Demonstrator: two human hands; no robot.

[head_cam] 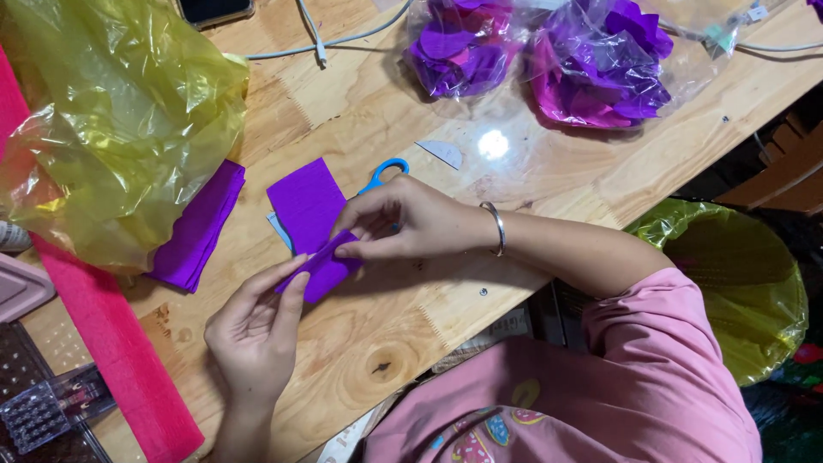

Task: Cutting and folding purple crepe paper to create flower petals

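We hold a small strip of purple crepe paper [321, 267] between both hands, low over the wooden worktop [377, 111]. Our left hand [255, 330] pinches the strip's near end between thumb and fingertips, palm turned up. Our right hand [403, 221] grips the far end with fingers curled closed on it, a thin silver bangle [495, 227] around that wrist.

Just behind the strip a larger purple sheet [307, 201] lies flat on the worktop, with a sliver of pale blue paper showing at its left edge. The blue handle of a pair of scissors [384, 171] peeks out from behind our right hand; the blades are hidden.

To the left lies a folded stack of purple crepe paper [199, 230], partly under a crumpled yellow plastic bag [120, 120]. A long pink roll of crepe paper [111, 343] runs along the left edge of the worktop. At the far side, two clear bags hold purple paper flowers [600, 64], and a white cable [317, 39] trails beside them.
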